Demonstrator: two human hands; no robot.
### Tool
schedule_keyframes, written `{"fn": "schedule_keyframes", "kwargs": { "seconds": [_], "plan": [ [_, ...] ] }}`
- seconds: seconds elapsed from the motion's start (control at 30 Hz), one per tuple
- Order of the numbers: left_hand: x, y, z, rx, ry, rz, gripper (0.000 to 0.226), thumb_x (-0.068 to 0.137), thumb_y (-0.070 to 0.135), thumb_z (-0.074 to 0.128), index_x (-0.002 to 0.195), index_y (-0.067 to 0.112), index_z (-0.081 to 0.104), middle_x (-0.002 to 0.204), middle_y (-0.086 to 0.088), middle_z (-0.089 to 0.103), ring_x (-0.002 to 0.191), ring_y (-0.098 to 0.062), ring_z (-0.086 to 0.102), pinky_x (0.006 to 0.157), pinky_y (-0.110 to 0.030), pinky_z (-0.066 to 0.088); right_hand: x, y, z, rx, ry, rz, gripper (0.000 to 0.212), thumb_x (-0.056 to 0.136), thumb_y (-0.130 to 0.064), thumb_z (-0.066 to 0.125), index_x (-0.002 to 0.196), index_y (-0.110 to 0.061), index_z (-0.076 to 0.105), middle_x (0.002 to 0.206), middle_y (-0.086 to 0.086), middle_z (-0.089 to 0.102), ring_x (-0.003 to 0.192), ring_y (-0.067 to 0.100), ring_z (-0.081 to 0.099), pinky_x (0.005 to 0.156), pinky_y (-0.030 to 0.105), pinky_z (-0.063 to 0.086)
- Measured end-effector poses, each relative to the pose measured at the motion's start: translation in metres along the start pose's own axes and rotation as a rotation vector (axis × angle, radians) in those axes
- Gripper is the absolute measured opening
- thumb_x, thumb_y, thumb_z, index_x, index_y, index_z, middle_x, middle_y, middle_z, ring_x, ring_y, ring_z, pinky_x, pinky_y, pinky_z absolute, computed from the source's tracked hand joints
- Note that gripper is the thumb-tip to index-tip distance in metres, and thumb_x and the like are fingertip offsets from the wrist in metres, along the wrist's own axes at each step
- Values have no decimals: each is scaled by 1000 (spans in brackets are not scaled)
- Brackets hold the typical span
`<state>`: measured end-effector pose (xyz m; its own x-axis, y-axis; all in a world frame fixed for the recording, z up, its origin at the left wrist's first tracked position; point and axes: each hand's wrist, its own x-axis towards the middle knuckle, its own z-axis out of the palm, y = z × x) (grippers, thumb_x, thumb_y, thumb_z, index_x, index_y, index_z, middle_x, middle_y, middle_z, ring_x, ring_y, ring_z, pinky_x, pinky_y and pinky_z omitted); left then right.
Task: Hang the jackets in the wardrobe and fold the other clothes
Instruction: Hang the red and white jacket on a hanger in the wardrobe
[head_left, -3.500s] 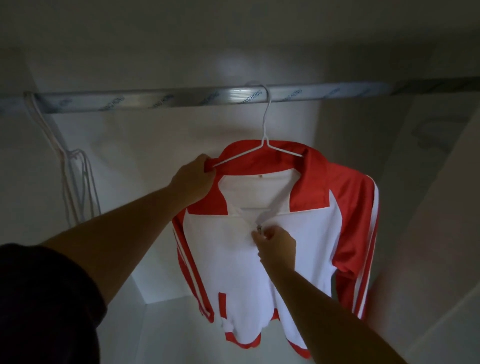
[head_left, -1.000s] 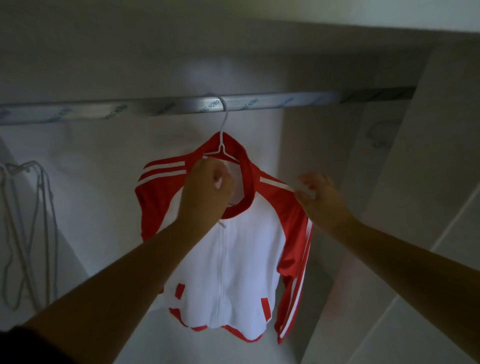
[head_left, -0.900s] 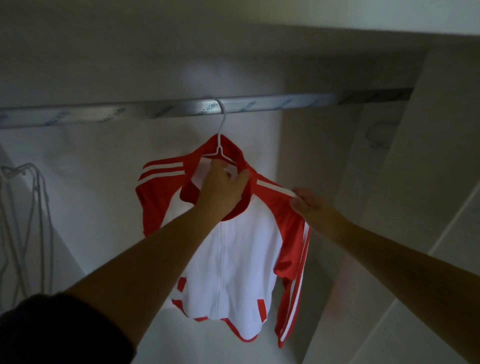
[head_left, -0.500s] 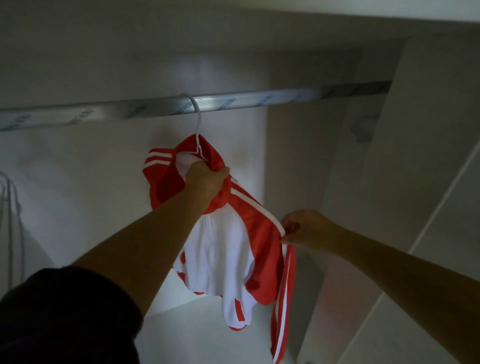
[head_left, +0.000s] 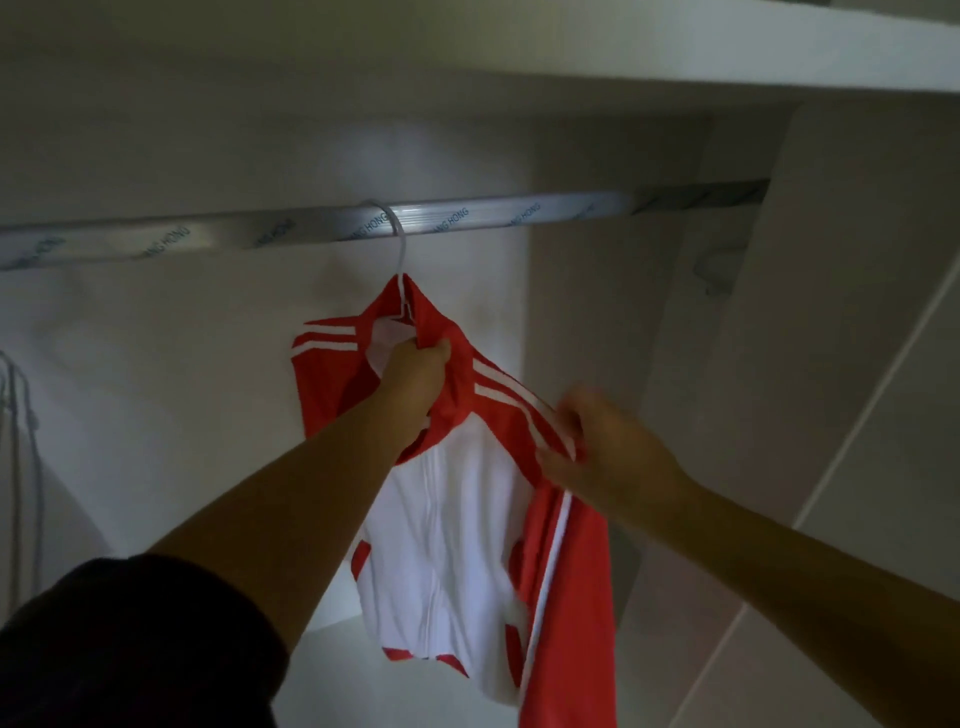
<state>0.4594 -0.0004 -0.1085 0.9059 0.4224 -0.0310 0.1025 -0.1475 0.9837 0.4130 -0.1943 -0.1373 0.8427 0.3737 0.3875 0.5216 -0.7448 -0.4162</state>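
A red and white zipped jacket (head_left: 457, 530) with white shoulder stripes hangs on a white wire hanger (head_left: 399, 249). The hanger's hook sits over the silver wardrobe rail (head_left: 519, 214). My left hand (head_left: 415, 371) grips the red collar just below the hook. My right hand (head_left: 602, 447) is blurred and pinches the striped right shoulder and sleeve top. The jacket hangs turned at an angle, its right sleeve dropping toward the lower edge of the view.
Several bare wire hangers (head_left: 15, 415) dangle at the far left of the rail. A white side panel (head_left: 857, 338) closes the wardrobe on the right, and a shelf (head_left: 675, 47) runs above the rail. The white back wall (head_left: 156, 389) is behind the jacket.
The jacket was zipped up and its collar raised since the earliest frame. My right hand moved from the zipper to the right shoulder, and in the last half second shifted slightly along it.
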Motion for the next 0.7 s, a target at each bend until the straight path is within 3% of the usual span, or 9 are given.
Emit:
{"fn": "schedule_keyframes", "kwargs": {
  "seconds": [0.03,0.1,0.17,0.27,0.4,0.5,0.57,0.7],
  "plan": [
    [-1,-3,-2,6,-46,-28,42,99,27,46,131,0,46,127,-18,56,119,-36,51,103,-40,39,4,-4,0,1,85,-1,19,86,-32,63,98,-24,52,90,-13,46,75,5,46,63,10,32],
    [-2,-9,-9,20,-105,-36,42,99,30,45,130,3,48,126,-17,57,118,-35,53,105,-46,40,13,-8,5,-99,72,-3,25,94,-28,52,116,-16,55,105,-3,52,92,15,53,78,24,43],
    [-2,-17,-18,82,-108,3,42,99,33,44,130,6,49,121,-12,59,113,-30,55,100,-40,43,19,-10,11,-171,-24,1,22,99,-24,43,106,-12,59,94,1,56,87,21,57,73,27,42],
    [-6,-29,-30,288,-92,92,39,100,34,39,124,6,52,110,-11,61,89,-18,54,82,-29,40,22,-9,14,-121,-71,16,28,101,-27,41,94,-11,62,78,-2,54,70,14,51,65,24,36],
    [-9,-40,-38,378,-70,135,38,101,35,37,107,4,58,94,-10,62,85,-20,54,74,-27,39,19,-11,20,-151,-138,5,30,101,-33,38,101,-12,59,88,3,65,73,16,60,75,29,53],
    [-12,-45,-46,487,-24,195,34,100,34,39,88,6,54,71,-4,52,74,-20,53,70,-28,39,21,-15,19,-237,-189,8,28,102,-31,35,110,-13,55,96,5,66,83,22,65,82,34,54],
    [-15,-48,-52,504,6,302,33,101,29,40,80,7,53,64,-4,49,63,-17,49,64,-27,38,21,-18,18,-288,-195,42,25,101,-26,36,114,-13,53,100,6,67,88,25,66,85,36,54],
    [-16,-43,-64,422,229,421,31,98,15,43,67,13,45,61,-3,47,55,-14,44,52,-18,34,18,-17,12,-360,-147,125,19,98,-19,39,113,-12,49,98,6,66,87,26,67,79,34,52]
  ]
}}
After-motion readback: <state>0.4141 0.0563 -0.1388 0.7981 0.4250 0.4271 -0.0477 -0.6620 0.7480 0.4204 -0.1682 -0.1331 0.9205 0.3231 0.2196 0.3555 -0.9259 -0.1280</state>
